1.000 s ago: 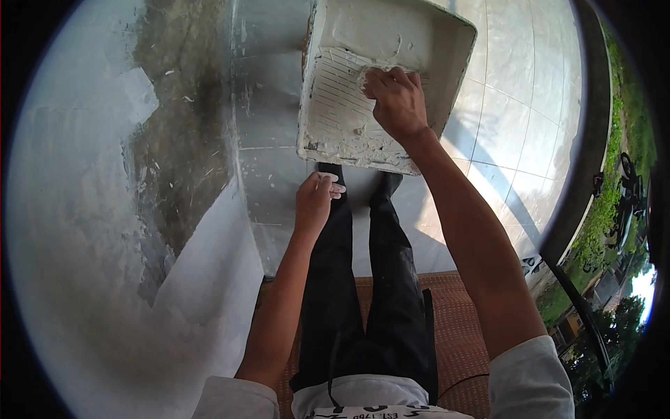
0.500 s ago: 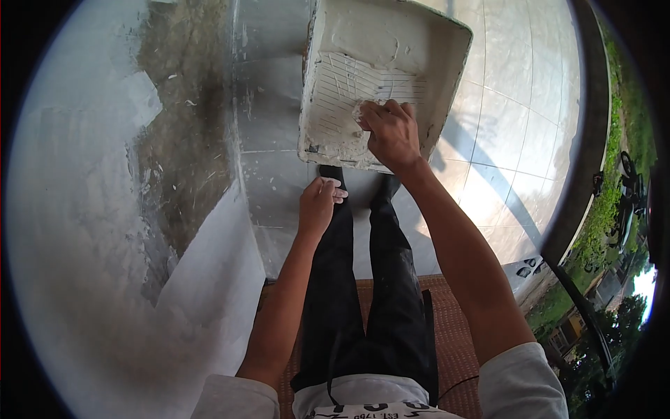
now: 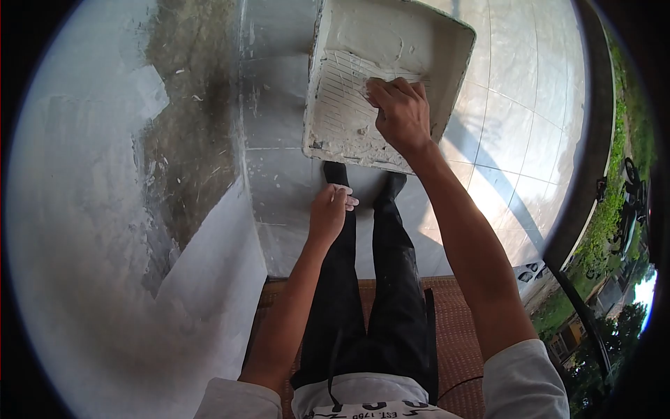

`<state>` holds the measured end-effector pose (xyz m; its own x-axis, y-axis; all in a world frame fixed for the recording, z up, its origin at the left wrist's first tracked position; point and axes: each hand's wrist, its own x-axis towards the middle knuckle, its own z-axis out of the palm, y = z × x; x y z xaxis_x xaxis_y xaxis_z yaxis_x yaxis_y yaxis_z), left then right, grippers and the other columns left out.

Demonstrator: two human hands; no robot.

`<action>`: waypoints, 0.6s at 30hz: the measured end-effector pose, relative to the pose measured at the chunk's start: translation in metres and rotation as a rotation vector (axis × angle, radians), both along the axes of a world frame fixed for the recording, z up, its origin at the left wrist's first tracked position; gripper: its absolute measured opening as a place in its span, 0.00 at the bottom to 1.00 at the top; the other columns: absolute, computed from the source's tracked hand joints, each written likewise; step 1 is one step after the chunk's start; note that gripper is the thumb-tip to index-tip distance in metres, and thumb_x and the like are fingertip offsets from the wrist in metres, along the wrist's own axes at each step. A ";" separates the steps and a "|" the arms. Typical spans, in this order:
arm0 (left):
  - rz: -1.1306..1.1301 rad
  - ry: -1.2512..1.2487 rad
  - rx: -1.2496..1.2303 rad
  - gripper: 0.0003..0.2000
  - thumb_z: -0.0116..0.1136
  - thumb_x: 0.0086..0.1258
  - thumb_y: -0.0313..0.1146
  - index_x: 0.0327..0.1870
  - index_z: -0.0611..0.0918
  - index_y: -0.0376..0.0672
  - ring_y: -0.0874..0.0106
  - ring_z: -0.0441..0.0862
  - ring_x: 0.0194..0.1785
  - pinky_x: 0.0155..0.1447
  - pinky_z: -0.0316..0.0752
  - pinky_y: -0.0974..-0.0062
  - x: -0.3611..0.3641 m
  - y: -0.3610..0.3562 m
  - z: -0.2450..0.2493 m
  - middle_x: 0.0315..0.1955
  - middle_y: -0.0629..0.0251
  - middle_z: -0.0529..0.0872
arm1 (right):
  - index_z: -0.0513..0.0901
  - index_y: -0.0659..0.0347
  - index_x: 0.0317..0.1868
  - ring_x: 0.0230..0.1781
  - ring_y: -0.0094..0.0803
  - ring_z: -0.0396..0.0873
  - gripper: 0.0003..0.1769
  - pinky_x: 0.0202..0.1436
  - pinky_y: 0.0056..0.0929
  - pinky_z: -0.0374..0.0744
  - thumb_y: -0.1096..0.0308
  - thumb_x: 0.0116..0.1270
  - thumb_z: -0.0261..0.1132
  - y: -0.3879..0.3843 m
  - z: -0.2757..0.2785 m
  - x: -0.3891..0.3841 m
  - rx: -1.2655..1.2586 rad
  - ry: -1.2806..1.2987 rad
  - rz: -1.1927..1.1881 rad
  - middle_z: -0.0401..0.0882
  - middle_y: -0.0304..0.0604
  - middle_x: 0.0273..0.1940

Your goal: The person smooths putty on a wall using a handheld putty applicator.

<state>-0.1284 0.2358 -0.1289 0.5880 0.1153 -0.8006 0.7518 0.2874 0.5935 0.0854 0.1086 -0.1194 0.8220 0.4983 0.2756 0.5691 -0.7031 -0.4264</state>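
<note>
A large pale tray [image 3: 450, 70] with a ribbed, paste-smeared floor lies at the top centre, beyond my feet. My right hand [image 3: 405, 112] is over its ribbed part, fingers bent and closed, with whitish paste at the fingertips; what they hold, if anything, is hidden. Lumps of paste [image 3: 342, 148] lie along the tray's near edge. My left hand [image 3: 333, 209] hangs above my left shin, below the tray, its fingers curled together and coated white. Whether anything is inside them cannot be made out.
At the left stands a wall with white coating [image 3: 84, 209] and a bare grey-brown patch [image 3: 188, 119]. Glossy tiles [image 3: 516, 119] cover the floor. A reddish woven mat [image 3: 453, 314] lies under my legs. Greenery and a parked motorbike show at the far right.
My right hand has moved slightly up and right over the tray, uncovering a small lump of paste. My left hand has shifted a little right and down.
</note>
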 end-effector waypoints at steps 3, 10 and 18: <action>-0.008 0.008 0.021 0.14 0.46 0.80 0.32 0.44 0.81 0.29 0.70 0.88 0.37 0.46 0.81 0.74 0.000 -0.002 0.002 0.33 0.53 0.89 | 0.85 0.54 0.37 0.46 0.33 0.83 0.08 0.50 0.38 0.72 0.76 0.57 0.66 0.002 -0.019 0.026 -0.146 0.033 0.022 0.89 0.33 0.43; -0.001 -0.007 0.054 0.13 0.46 0.80 0.32 0.43 0.81 0.30 0.71 0.88 0.37 0.46 0.81 0.75 -0.010 0.001 0.017 0.32 0.54 0.89 | 0.88 0.54 0.38 0.45 0.38 0.83 0.08 0.52 0.40 0.73 0.76 0.58 0.66 -0.007 -0.008 -0.035 -0.114 0.111 0.035 0.90 0.42 0.39; 0.114 -0.085 0.135 0.14 0.47 0.79 0.34 0.47 0.80 0.30 0.68 0.88 0.41 0.50 0.81 0.73 -0.029 0.021 0.107 0.36 0.52 0.89 | 0.85 0.62 0.47 0.36 0.29 0.80 0.07 0.40 0.36 0.79 0.72 0.73 0.63 -0.053 0.099 -0.041 1.149 1.461 -0.453 0.79 0.33 0.34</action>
<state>-0.1577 0.2569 -0.0214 0.6296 0.2881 -0.7215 0.6646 0.2813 0.6923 0.0440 0.0555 -0.0206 0.6823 0.3189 -0.6579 -0.7303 0.2544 -0.6340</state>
